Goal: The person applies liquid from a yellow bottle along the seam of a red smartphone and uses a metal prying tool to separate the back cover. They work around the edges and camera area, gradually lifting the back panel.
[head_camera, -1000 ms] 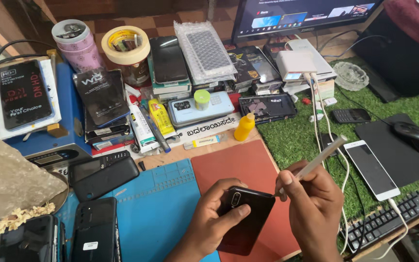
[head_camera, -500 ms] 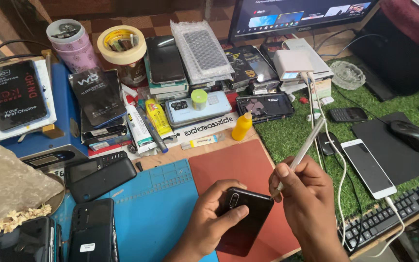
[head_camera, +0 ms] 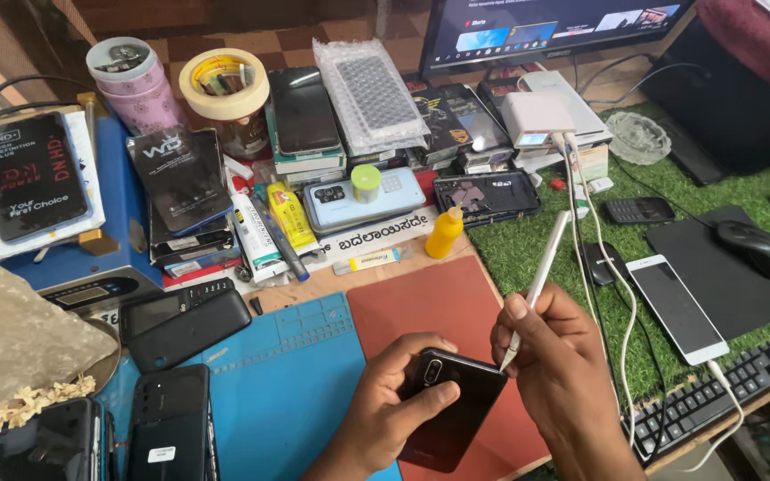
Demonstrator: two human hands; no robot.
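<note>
the white stylus-like tool [head_camera: 536, 287] was swung down over the last second, its tip brought right to the top edge of the black phone [head_camera: 449, 407], so prying seemed underway. phone was clamped in the left hand [head_camera: 383, 419] over the red mat [head_camera: 438, 303] (right hand [head_camera: 563, 374] pinched shut on the tool).

Two bare hands, left hand [head_camera: 394, 401], right hand [head_camera: 563, 365], no rings, bare forearms, no sleeves visible
</note>
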